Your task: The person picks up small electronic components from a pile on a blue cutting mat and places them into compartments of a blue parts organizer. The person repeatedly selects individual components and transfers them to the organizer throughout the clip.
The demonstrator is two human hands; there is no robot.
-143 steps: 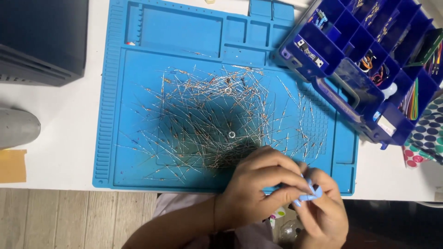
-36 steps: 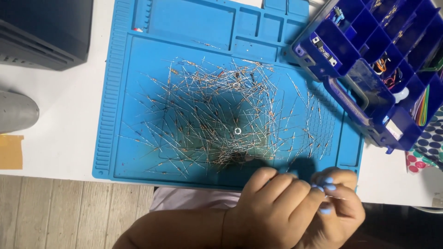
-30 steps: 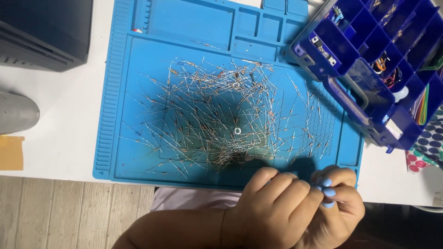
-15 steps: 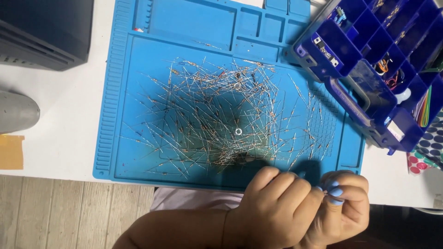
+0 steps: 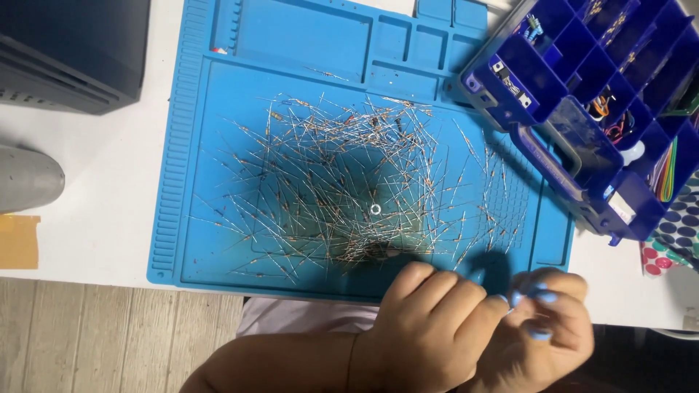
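My left hand (image 5: pixel 429 324) and my right hand (image 5: pixel 547 331) are pressed together just below the front edge of a blue work mat (image 5: pixel 218 167). Both have their fingers curled, and their fingertips meet between them. The right hand's nails are painted light blue. Anything pinched between the fingers is hidden. A loose heap of thin wire-legged resistors (image 5: pixel 342 182) covers the middle of the mat, and its nearest strands lie just above my knuckles. A small metal ring (image 5: pixel 375 209) lies among them.
A dark blue compartment box (image 5: pixel 582 94) with small parts stands open at the right, overlapping the mat's corner. A black case (image 5: pixel 65 51) sits at the top left and a grey rounded object (image 5: pixel 25 178) at the left edge. The white table (image 5: pixel 95 218) ends above a wooden floor.
My hands have drifted a little down and to the right, off the mat's front edge, and stayed joined. The resistor heap and the box have not moved.
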